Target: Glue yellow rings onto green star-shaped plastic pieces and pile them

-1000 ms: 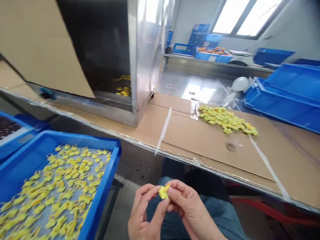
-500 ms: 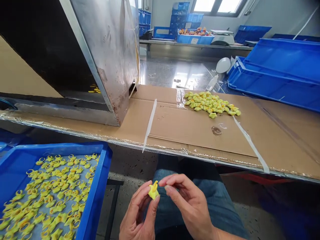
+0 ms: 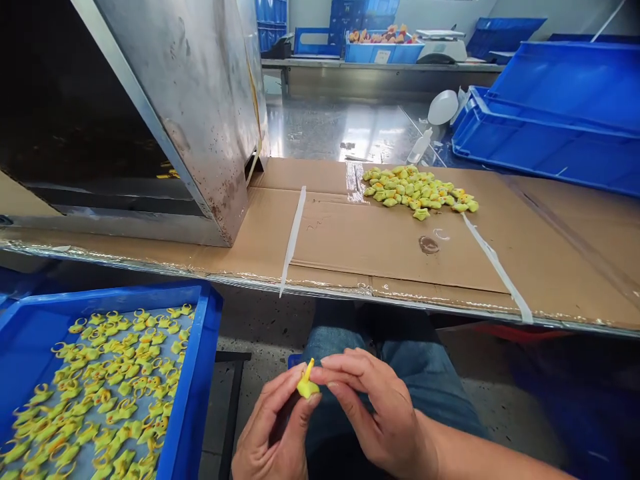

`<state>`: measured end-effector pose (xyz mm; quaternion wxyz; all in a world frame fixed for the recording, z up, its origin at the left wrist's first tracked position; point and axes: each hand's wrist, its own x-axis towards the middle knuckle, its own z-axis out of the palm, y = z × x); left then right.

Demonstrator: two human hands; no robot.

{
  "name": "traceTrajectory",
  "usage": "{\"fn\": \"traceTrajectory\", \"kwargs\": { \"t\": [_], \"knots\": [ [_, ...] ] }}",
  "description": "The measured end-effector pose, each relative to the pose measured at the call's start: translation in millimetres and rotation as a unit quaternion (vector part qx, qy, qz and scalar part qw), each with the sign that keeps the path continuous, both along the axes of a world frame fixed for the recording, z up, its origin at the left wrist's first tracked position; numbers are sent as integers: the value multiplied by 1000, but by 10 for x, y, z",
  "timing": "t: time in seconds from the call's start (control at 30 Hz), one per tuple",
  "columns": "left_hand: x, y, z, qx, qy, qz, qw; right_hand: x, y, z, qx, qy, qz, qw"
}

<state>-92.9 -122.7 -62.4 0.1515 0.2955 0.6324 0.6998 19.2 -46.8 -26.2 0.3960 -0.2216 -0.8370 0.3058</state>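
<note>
Low over my lap, my left hand (image 3: 276, 430) pinches a small yellow-green star-shaped ring toy (image 3: 307, 389) between thumb and fingers. Its yellow loop points upward, seen nearly edge-on. Close on the right is my right hand (image 3: 383, 417), with fingers stretched out and the fingertips against the side of the loop; the thumb stands apart from the toy. Left of my hands, a blue tray (image 3: 189, 387) holds many similar toys with loops. A pile of yellow-green star pieces (image 3: 417, 190) lies on the cardboard-covered table (image 3: 350, 233).
A metal housing (image 3: 200, 113) with a dark opening stands on the table's left side. Blue crates (image 3: 545, 140) sit at the right, near a small white bottle (image 3: 420, 145). On the back counter are a blue bin (image 3: 383, 53) and a scale (image 3: 443, 45). The table's front edge crosses above my knees.
My right hand has moved left until its fingertips meet the toy's loop. The toy has turned slightly in my left hand. The view has tilted down a little.
</note>
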Motion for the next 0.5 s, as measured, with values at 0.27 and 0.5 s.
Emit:
{"fn": "traceTrajectory", "kwargs": {
  "t": [0.27,0.5],
  "knots": [
    [32,90,37,57,-126,-30,990,28,73,-2,5,70,81,994],
    [42,43,32,63,-60,-64,994,74,191,62,29,76,46,996]
  ]
}}
